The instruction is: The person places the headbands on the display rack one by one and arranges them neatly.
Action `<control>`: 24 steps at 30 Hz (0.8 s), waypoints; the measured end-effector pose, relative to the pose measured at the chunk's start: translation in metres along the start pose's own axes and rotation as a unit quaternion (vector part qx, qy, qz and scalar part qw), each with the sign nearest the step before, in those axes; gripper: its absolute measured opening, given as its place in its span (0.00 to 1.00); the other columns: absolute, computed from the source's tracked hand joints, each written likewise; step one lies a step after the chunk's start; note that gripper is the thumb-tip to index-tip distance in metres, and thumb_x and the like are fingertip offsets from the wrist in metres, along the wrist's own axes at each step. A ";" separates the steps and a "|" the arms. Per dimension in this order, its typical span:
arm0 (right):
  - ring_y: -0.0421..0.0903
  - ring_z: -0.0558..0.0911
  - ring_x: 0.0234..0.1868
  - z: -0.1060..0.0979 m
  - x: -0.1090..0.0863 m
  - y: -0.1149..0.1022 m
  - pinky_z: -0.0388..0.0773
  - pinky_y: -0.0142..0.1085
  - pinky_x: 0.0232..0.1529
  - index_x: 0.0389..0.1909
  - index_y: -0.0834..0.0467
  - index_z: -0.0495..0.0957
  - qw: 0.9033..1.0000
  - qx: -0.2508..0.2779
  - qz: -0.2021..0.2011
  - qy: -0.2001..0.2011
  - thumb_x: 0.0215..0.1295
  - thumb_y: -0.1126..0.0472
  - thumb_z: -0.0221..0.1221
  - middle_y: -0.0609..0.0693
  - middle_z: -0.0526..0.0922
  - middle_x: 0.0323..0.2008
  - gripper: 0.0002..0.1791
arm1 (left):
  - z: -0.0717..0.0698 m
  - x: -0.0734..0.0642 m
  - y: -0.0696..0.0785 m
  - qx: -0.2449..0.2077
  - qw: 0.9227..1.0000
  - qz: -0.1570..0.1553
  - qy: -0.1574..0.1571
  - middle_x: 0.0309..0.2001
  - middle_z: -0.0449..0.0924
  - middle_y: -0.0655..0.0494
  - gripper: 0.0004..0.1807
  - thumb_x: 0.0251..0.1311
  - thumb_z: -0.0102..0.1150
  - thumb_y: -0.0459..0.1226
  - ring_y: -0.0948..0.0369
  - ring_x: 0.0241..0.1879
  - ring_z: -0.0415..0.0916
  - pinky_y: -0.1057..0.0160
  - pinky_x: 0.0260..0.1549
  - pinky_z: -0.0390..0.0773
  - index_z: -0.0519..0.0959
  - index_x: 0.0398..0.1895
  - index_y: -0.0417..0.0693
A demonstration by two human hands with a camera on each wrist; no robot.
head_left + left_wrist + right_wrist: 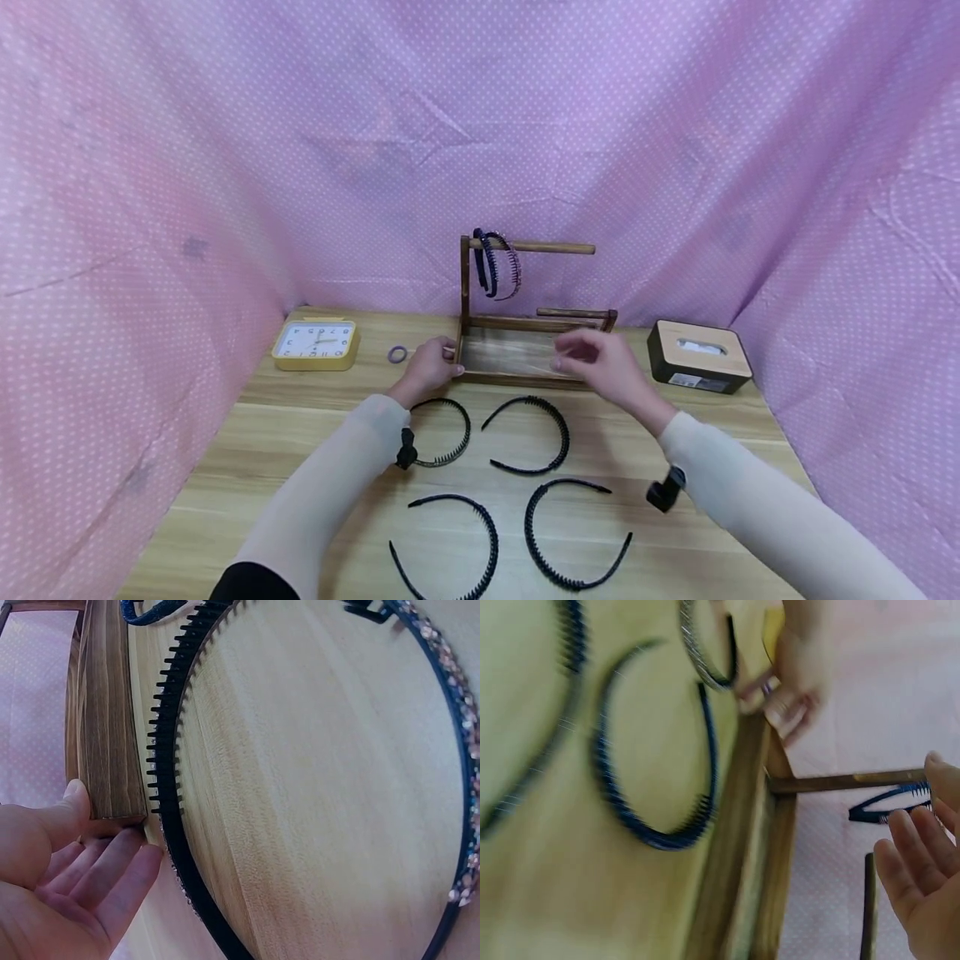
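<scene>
A wooden rack [517, 380] with a low tray, an upright post and bars stands at the back of the table. At its left front corner, my left hand [435, 364] grips the frame, thumb on one side and fingers on the other [90, 870]. Over the tray's right part is my right hand [600, 362], fingers loosely bent with nothing between them. A dark blue headband [486, 267] and a pinkish toothed headband [516, 271] hang on the upper bar [558, 247], near the post.
Several toothed headbands lie on the table before the rack, among them a glittery one [454, 454] by my left wrist and a dark one [562, 437]. A yellow clock [315, 343] and a purple ring [397, 354] are left; a tissue box [699, 357] stands right.
</scene>
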State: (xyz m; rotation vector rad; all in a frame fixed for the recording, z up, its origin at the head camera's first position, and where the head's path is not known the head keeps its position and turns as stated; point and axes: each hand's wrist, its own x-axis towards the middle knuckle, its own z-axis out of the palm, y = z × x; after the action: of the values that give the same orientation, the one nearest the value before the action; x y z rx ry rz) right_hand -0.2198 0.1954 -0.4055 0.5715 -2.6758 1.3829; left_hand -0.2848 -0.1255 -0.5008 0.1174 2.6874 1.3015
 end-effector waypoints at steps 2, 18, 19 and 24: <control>0.45 0.87 0.40 0.001 -0.021 0.004 0.85 0.32 0.41 0.50 0.59 0.86 1.000 0.004 -0.006 -0.020 0.59 0.58 0.74 0.55 0.90 0.44 0.19 | 0.001 -0.001 0.000 -0.001 1.000 -0.004 0.000 0.56 0.83 0.42 0.29 0.63 0.70 0.33 0.48 0.56 0.80 0.50 0.57 0.80 0.74 0.67 0.38; 0.45 0.87 0.38 0.031 -0.150 0.023 0.86 0.37 0.39 0.48 0.54 0.86 0.991 0.031 -0.072 -0.107 0.59 0.58 0.74 0.50 0.89 0.41 0.16 | -0.005 0.004 0.007 0.009 1.000 -0.006 0.003 0.59 0.82 0.40 0.31 0.63 0.70 0.34 0.46 0.60 0.79 0.49 0.62 0.77 0.72 0.69 0.38; 0.45 0.87 0.37 0.034 -0.155 0.025 0.86 0.38 0.39 0.47 0.54 0.86 0.991 0.031 -0.079 -0.107 0.59 0.58 0.74 0.50 0.89 0.41 0.16 | -0.005 0.004 0.006 0.009 1.000 -0.007 0.002 0.59 0.82 0.40 0.31 0.63 0.70 0.34 0.46 0.60 0.79 0.49 0.62 0.77 0.72 0.69 0.38; 0.46 0.87 0.37 0.050 -0.178 0.031 0.86 0.38 0.38 0.47 0.57 0.85 0.988 0.042 -0.081 -0.121 0.58 0.60 0.74 0.51 0.88 0.41 0.17 | -0.002 0.001 0.003 0.002 1.000 -0.006 -0.004 0.59 0.82 0.39 0.31 0.63 0.70 0.33 0.46 0.60 0.79 0.49 0.63 0.77 0.72 0.68 0.36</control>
State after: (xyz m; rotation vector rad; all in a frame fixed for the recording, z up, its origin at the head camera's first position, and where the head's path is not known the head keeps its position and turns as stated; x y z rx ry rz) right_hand -0.0606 0.2234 -0.5007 1.0022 -2.6825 1.4725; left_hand -0.2862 -0.1244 -0.4973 0.1060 2.6793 1.2895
